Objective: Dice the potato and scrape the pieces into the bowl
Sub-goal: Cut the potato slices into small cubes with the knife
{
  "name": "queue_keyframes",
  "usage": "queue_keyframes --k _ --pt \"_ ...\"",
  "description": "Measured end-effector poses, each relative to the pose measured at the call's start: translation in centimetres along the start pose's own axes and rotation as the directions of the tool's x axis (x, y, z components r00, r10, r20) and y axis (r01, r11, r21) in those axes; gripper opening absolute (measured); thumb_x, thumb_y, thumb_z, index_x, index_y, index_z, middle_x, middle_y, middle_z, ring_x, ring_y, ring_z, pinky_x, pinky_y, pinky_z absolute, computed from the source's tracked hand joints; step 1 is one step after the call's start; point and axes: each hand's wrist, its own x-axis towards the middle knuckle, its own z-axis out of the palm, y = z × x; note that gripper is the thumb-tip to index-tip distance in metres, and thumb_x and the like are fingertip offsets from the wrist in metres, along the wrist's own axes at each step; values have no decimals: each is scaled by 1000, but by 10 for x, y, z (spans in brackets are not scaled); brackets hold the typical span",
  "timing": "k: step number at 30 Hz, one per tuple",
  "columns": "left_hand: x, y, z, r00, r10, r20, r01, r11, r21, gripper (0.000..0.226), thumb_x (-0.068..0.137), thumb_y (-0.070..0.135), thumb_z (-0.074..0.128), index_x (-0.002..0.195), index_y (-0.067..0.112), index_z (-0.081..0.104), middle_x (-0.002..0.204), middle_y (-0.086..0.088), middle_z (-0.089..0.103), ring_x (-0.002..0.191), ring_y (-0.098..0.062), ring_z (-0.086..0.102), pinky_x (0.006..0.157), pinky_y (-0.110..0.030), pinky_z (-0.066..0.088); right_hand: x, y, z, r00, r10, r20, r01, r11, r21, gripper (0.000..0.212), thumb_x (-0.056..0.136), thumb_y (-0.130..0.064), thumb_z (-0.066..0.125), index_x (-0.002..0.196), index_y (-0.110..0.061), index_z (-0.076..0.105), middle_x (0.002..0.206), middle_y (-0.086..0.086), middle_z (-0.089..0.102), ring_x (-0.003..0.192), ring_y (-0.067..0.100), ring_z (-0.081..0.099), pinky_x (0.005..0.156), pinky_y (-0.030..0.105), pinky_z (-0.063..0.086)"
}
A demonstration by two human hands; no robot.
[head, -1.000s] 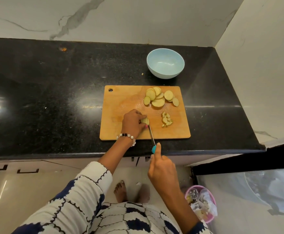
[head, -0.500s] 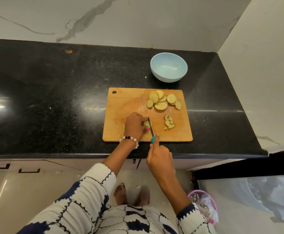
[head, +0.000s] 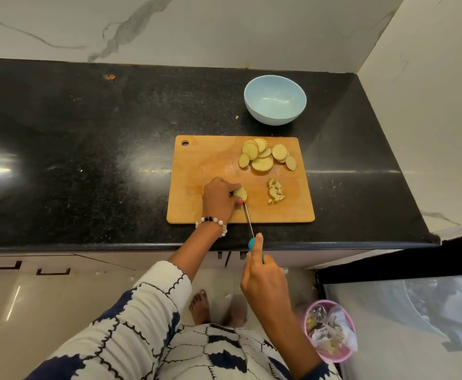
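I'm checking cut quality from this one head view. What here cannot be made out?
- Potato piece being cut: the left hand covers most of it.
- Knife edge: seen edge-on, thin; contact with the piece unclear.
- Knife handle: mostly hidden in the right hand.
- Diced pile: too small to judge cube size.
- Pink bin contents: blurred at the frame's lower part.

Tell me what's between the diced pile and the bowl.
In the head view, potato slices lie on the board between the diced pile and the bowl, then bare counter.
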Motion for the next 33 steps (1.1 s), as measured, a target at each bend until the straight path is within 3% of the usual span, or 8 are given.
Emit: queue_keyframes --k 3,6,13,18,21,27,30,33 --pt "0 0 -2 1000 3 11 -2 1000 -16 42 74 21 75 115 19 66 104 -4 61 94 -17 56 79 -20 40 1 3 -16 1000 3 -7 -2 993 114 57 94 -29 32 144 -1 32 69 8 59 53 17 47 49 30 35" --pt "0 -3 -7 999 16 40 -14 999 -45 44 72 19 77 115 16 66 103 -5 63 93 -17 58 81 -18 39 18 2 -22 996 -12 -92 27 986 162 62 92 -34 21 146 -4 27 75 8 60 63 21 54 55 33 39" --pt "-2 -6 -11 999 37 15 -35 993 -110 37 72 16 77 108 12 70 97 -5 67 85 -13 58 82 -23 46 49 -8 -15 1000 -5 -24 7 997 76 53 102 -27 28 149 -6 17 90 10 62 78 24 59 62 30 35" --pt "-2 -7 -8 999 33 19 -31 992 -126 36 71 19 77 107 16 70 92 -5 67 85 -13 57 71 -13 35 48 -16 -11 999 53 14 -53 999 -12 55 102 -26 26 150 -7 8 99 13 59 86 28 58 64 31 32" --pt "-1 -7 -6 999 46 17 -43 992 -119 36 72 19 76 107 17 70 87 -7 66 84 -17 57 73 -20 40 53 -20 -8 996 69 60 -65 996 -64 58 102 -21 28 150 -5 2 106 16 58 90 31 58 65 32 30" --pt "-4 -8 -4 999 26 -45 -32 989 -148 35 71 19 78 105 14 71 92 -8 64 82 -18 57 71 -17 38 41 -18 -8 990 70 122 -63 996 -57 57 103 -21 25 149 -5 -3 109 16 55 90 31 56 65 32 28" --pt "-5 -8 -4 999 12 -48 -20 985 -170 36 70 19 79 104 11 71 94 -9 64 85 -19 59 70 -16 38 16 -12 -9 993 35 117 -33 999 -23 57 102 -19 28 149 -3 -1 107 19 56 86 32 56 66 33 29" --pt "-6 -7 -5 999 8 -39 -15 986 -166 37 71 19 78 106 11 70 96 -8 64 85 -17 59 70 -13 36 5 -5 -10 998 11 61 -13 999 33 55 100 -19 38 147 0 16 91 20 62 71 34 58 58 35 33"
